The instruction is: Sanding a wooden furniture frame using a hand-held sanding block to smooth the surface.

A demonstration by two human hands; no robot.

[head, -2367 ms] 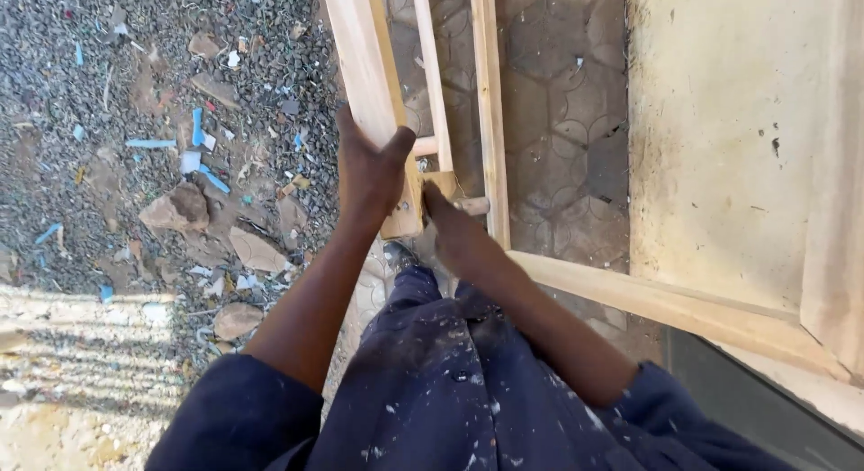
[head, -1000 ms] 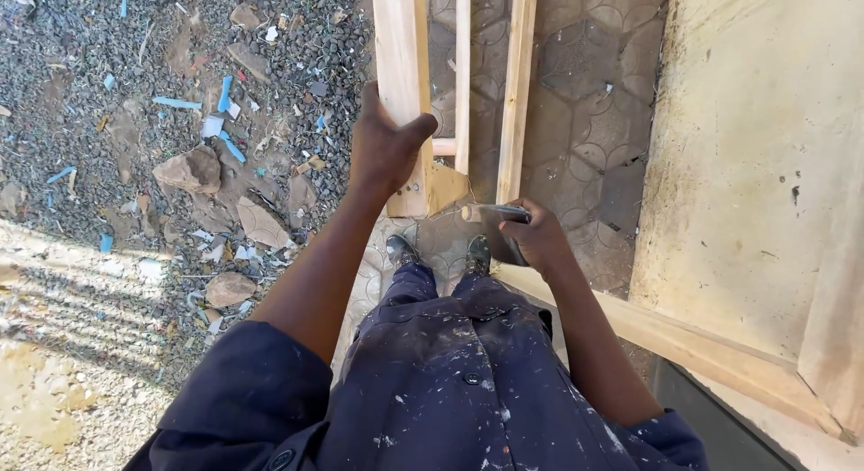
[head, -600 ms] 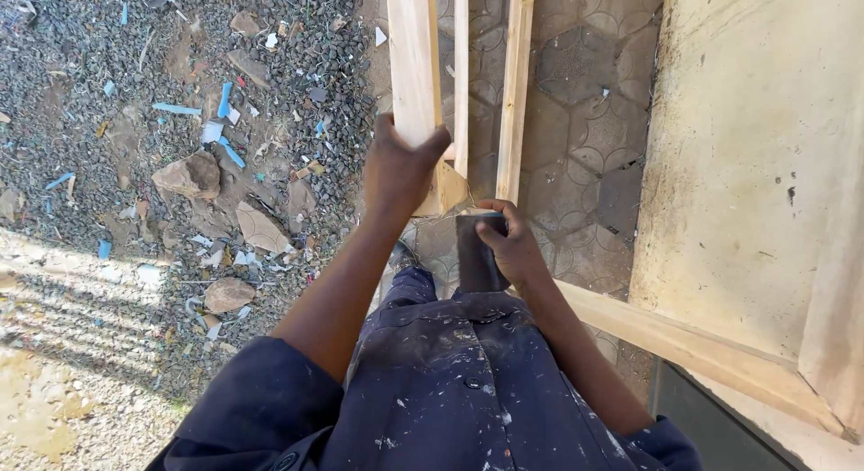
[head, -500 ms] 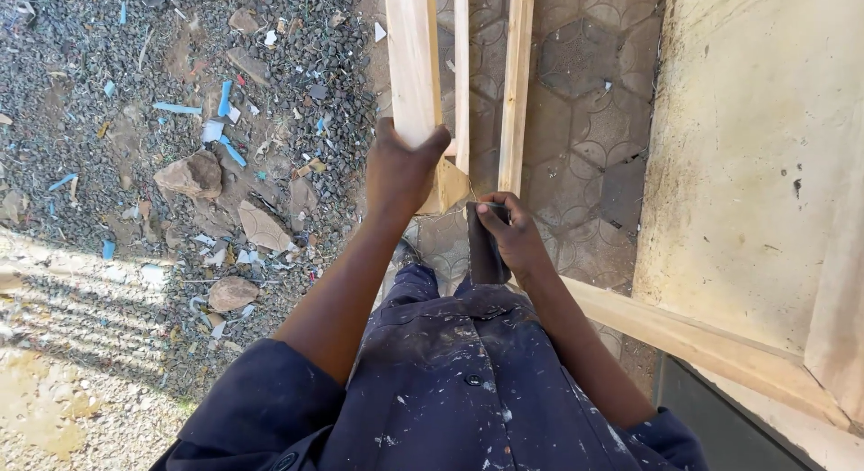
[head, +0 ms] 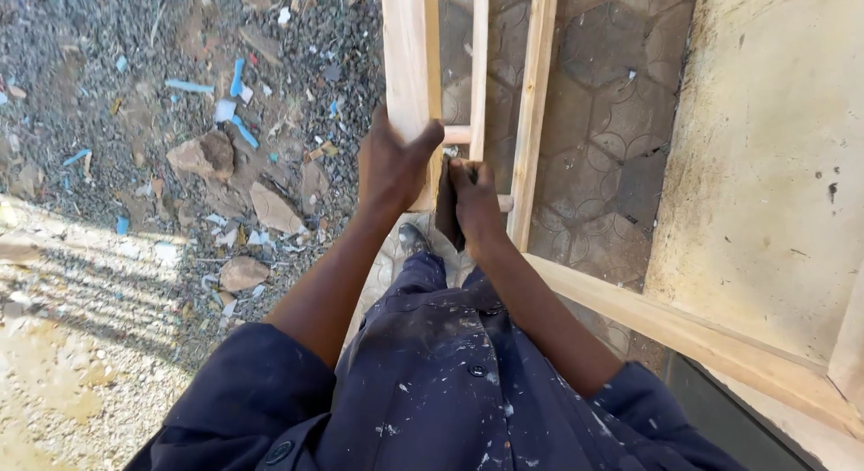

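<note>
Hands: left (head: 391, 165) grips wooden frame (head: 409, 48); right (head: 475, 201) presses sandpaper (head: 445, 206).

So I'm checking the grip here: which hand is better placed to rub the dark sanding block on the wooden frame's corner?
Probably the right hand: it holds the dark sanding block against the wooden frame near its corner. The left hand is wrapped round the frame's thick rail, steadying it.

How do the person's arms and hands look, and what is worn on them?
Both hands, the left hand and the right hand, are bare, with no gloves. The forearms are uncovered. Dark navy sleeves, pushed up near the elbows, belong to a work garment flecked with pale specks.
</note>
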